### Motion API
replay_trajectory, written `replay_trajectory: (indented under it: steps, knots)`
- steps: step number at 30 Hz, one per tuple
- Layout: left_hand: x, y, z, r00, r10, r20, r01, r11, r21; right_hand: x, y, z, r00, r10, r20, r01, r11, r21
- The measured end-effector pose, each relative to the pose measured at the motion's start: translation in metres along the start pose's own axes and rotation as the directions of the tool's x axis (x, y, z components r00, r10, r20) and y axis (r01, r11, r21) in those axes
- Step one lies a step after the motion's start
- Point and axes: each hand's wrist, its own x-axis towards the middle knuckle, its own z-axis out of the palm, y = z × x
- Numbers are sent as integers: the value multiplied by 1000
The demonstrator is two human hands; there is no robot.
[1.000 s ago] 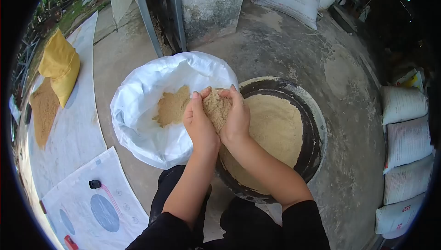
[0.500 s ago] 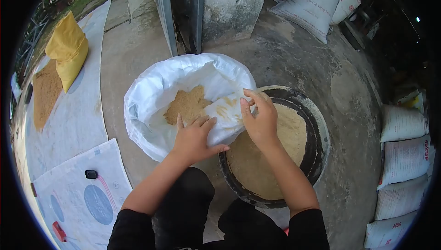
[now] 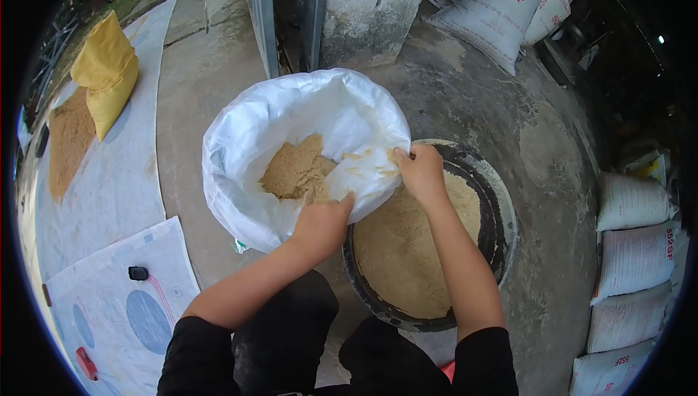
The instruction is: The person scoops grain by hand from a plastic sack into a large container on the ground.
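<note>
A white woven sack stands with its mouth wide and its rim folded outward. Tan meal-like powder lies inside it, and smears of the same powder mark the inner wall on the right. My left hand grips the near edge of the sack, some fingertips over the inside. At the right edge, my right hand pinches the rim, above the tub. The round black tub beside the sack holds pale powder; the sack and my right forearm cover part of it.
On the left, a yellow sack stands by a brown grainy heap on a pale sheet. A small black object and a red one lie nearer. Printed sacks line the right; another sack leans behind.
My left hand has gone from lying spread on the sack's edge to gripping it. My right hand has closed on the rim. The sack's mouth is wider and its rim raised.
</note>
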Motion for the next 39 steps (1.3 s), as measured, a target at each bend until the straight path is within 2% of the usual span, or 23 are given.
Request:
replay_trajectory:
  steps: [2, 3, 6, 9, 13, 15, 17, 18, 19, 20, 21, 23, 24, 25, 26, 28, 30, 32, 33, 35, 36, 38, 39]
  knots:
    - [14, 15, -2, 998, 55, 32, -50, 986, -162, 23, -1, -3, 1000, 25, 14, -23, 996, -83]
    - [20, 24, 0, 998, 56, 32, -50, 986, -158, 32, 2, -4, 998, 51, 21, -47, 984, -172]
    - [41, 53, 12, 994, 105, 42, -98, 984, -148, 51, 16, -11, 998, 58, 4, -56, 970, -235]
    - [55, 65, 32, 995, 95, 27, -88, 976, -199, 60, 36, -14, 997, 69, -27, -73, 967, -245]
    - [58, 72, 40, 991, 31, 127, -16, 992, -124, 58, 59, -13, 986, 163, 17, -156, 964, -217]
    - [52, 76, 37, 983, -1, 185, 16, 996, -84, 51, 70, -12, 986, 161, 44, -159, 986, -40]
    - [40, 82, 30, 999, -1, -42, 3, 999, 40, 43, 86, -11, 993, 113, 30, -114, 993, 42]
    - [35, 86, 24, 999, 20, -29, -18, 999, 43, 40, 96, -10, 997, 69, -23, -61, 969, 239]
    - [31, 91, 17, 978, 59, -199, -48, 997, 59, 35, 106, -9, 995, 36, -92, 6, 906, 422]
    - [27, 96, 13, 927, 99, -362, -78, 994, 74, 17, 95, -22, 993, 92, -77, -38, 850, 525]
    - [23, 103, 11, 929, 124, -349, -105, 992, 75, 6, 105, -26, 989, 117, -94, -50, 848, 527]
    - [14, 115, 14, 899, 267, -348, -330, 934, -136, -18, 132, -32, 961, 190, -200, 3, 717, 697]
    - [14, 120, 25, 897, 292, -330, -354, 924, -144, -28, 160, -27, 936, 260, -237, -30, 731, 682]
    - [16, 124, 43, 921, 323, -217, -376, 882, -284, -36, 188, -17, 921, 292, -257, -40, 727, 685]
    - [19, 126, 65, 921, 378, -91, -380, 826, -416, -49, 218, -6, 870, 328, -369, -10, 759, 651]
    - [40, 128, 116, 946, 290, 143, -141, 768, -624, -82, 264, 9, 773, 398, -494, -12, 787, 616]
    - [62, 129, 162, 970, 7, 241, 147, 775, -614, -104, 291, 20, 629, 578, -520, -198, 765, 613]
    - [77, 119, 209, 998, -58, 18, 59, 840, -540, -115, 313, 38, 586, 605, -539, -126, 725, 677]
    - [81, 120, 224, 999, -44, 28, 53, 840, -540, -118, 316, 42, 564, 617, -549, -48, 688, 725]
    - [84, 126, 251, 973, -226, -38, 161, 793, -588, -113, 316, 51, 560, 666, -493, -45, 619, 784]
    - [83, 131, 262, 978, -209, -29, 152, 795, -588, -109, 314, 57, 566, 691, -450, -41, 569, 821]
    - [75, 138, 279, 963, -268, 3, 197, 699, -687, -109, 287, 67, 558, 699, -447, -152, 616, 773]
    - [70, 142, 282, 966, -258, 10, 193, 696, -692, -108, 278, 80, 533, 739, -412, -163, 567, 807]
